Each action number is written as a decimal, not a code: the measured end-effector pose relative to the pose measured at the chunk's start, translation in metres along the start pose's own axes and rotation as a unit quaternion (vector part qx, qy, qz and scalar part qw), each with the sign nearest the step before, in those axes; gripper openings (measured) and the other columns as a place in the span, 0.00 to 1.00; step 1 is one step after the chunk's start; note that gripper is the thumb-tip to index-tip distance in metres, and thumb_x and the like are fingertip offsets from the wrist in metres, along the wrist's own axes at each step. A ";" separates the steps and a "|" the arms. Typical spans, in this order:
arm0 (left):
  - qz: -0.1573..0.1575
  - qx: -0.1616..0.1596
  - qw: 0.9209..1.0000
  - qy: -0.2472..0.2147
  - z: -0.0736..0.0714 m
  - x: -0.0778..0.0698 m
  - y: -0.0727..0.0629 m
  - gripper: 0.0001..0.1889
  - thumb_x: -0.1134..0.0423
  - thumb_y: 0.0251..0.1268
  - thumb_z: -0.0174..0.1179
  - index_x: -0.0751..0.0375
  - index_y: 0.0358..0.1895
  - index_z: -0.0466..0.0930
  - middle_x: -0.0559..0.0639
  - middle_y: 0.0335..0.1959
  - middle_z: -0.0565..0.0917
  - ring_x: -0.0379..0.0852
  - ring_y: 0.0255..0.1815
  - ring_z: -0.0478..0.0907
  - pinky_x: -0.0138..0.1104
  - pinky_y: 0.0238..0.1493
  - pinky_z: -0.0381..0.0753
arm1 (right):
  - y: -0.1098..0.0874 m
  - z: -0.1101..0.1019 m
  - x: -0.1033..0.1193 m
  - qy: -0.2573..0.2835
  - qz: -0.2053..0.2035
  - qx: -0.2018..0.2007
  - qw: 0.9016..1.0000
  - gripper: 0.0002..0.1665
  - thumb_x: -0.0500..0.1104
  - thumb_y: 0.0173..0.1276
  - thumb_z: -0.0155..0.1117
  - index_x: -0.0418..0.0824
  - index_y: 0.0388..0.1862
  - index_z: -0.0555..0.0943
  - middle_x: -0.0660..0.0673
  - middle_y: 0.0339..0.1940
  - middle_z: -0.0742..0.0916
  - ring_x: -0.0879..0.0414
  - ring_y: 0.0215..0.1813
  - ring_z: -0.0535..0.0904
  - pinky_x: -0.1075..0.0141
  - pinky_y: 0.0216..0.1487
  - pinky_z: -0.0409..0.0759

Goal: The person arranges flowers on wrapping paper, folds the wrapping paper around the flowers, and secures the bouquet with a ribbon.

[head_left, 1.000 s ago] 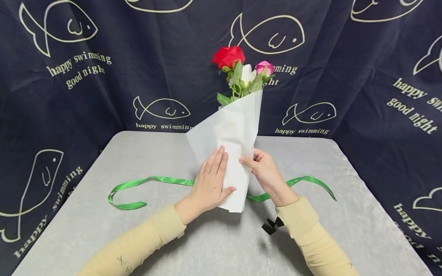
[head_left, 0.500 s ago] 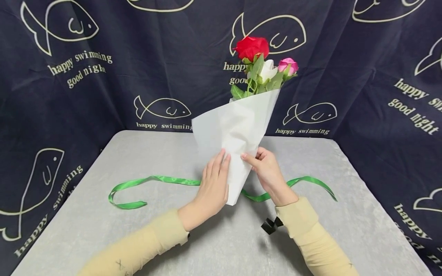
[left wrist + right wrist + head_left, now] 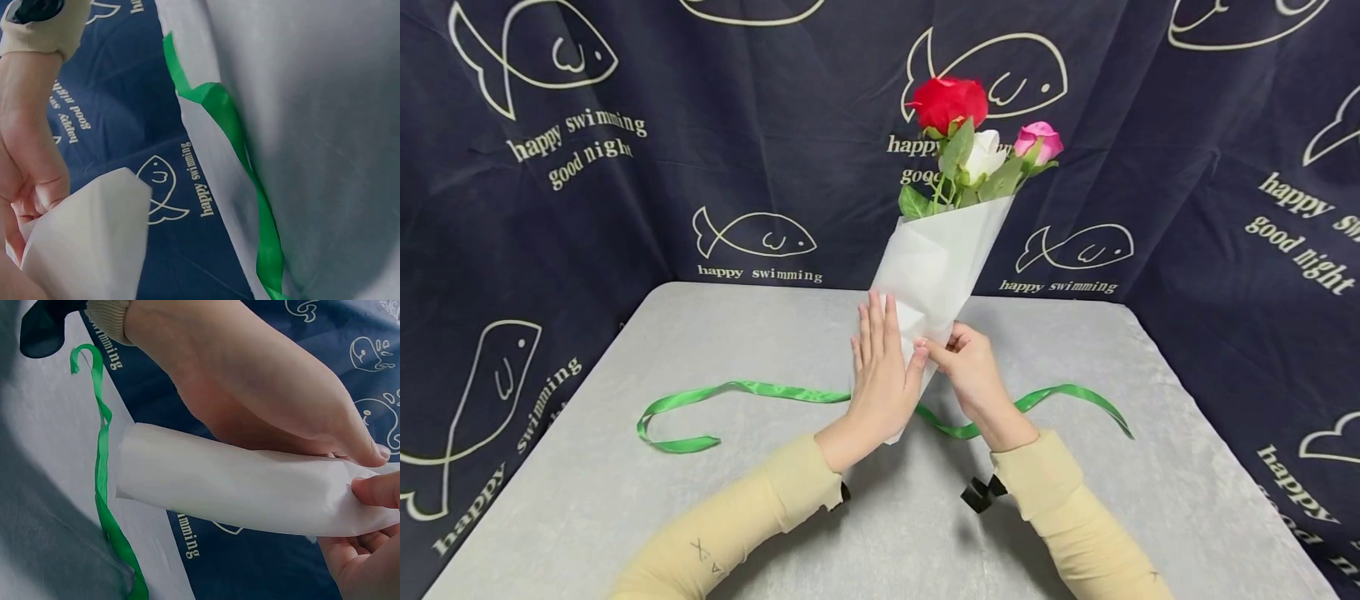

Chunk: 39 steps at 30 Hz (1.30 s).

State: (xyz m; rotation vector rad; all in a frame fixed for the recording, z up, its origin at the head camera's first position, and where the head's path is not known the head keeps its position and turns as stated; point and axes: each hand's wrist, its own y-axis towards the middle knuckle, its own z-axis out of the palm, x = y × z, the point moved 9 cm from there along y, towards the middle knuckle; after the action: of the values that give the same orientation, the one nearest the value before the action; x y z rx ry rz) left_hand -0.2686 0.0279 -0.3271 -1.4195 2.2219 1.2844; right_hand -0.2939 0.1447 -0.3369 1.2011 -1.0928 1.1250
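Note:
A bouquet in white wrapping paper leans to the right over the table. A red rose, a white flower and a pink rose show above its top edge, among green leaves. My left hand presses flat on the left and front of the paper, fingers straight. On the right side, my right hand pinches the paper, thumb in front. In the right wrist view the lower end of the wrapped paper looks like a tube, held above the table. The stems are hidden inside.
A green ribbon lies across the grey table, behind and below the bouquet. Small black pieces show by the right cuff. A dark fish-print cloth hangs behind and at both sides.
The bouquet has swung to lean right. The paper's left flap, which stuck out before, now lies folded against the front. My left hand has moved over it, while my right hand stays nearly in place.

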 end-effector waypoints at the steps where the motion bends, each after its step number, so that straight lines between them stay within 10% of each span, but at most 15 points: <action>1: -0.002 -0.006 1.000 -0.012 -0.001 0.000 0.001 0.38 0.39 0.73 0.29 0.54 0.75 0.26 0.52 0.76 0.27 0.51 0.76 0.24 0.62 0.68 0.42 | 0.000 0.000 0.001 -0.007 -0.003 -0.001 1.000 0.06 0.31 0.59 0.66 0.35 0.35 0.80 0.57 0.20 0.84 0.65 0.25 0.75 0.73 0.27 0.73; 9: -0.025 -0.007 0.988 -0.154 -0.003 0.008 0.003 0.39 0.53 0.74 0.44 0.61 0.75 0.30 0.56 0.77 0.37 0.49 0.77 0.38 0.50 0.72 0.49 | 0.001 0.001 0.004 -0.030 -0.017 0.026 0.999 0.05 0.32 0.59 0.65 0.32 0.35 0.79 0.57 0.19 0.82 0.66 0.22 0.71 0.74 0.25 0.68; 19: -0.062 0.011 0.941 -0.332 -0.009 0.019 0.008 0.39 0.64 0.69 0.53 0.54 0.76 0.39 0.52 0.75 0.54 0.51 0.68 0.64 0.47 0.61 0.70 | 0.002 0.005 0.007 -0.014 -0.016 0.064 0.998 0.05 0.31 0.62 0.63 0.35 0.36 0.79 0.56 0.23 0.84 0.64 0.28 0.77 0.72 0.30 0.75; 30: -0.051 -0.042 0.910 -0.410 -0.020 0.018 0.006 0.42 0.76 0.60 0.59 0.51 0.74 0.49 0.50 0.72 0.61 0.48 0.66 0.68 0.39 0.56 0.76 | 0.003 0.001 0.009 -0.028 -0.011 0.050 0.998 0.06 0.31 0.61 0.64 0.28 0.35 0.78 0.56 0.21 0.82 0.64 0.25 0.73 0.73 0.27 0.71; 39: -0.132 0.013 0.874 -0.467 -0.005 0.025 0.003 0.31 0.76 0.62 0.56 0.63 0.69 0.60 0.62 0.59 0.76 0.54 0.52 0.79 0.36 0.46 0.82 | 0.002 -0.001 0.006 -0.085 -0.019 0.049 0.995 0.14 0.33 0.61 0.64 0.21 0.39 0.77 0.55 0.23 0.83 0.65 0.28 0.77 0.72 0.30 0.75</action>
State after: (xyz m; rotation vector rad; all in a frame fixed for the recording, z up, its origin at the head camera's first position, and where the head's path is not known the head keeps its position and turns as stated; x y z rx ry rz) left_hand -0.2828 0.0088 -0.3368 -0.7603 1.3317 1.4043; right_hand -0.2953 0.1461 -0.3311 1.4108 -1.1479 1.0724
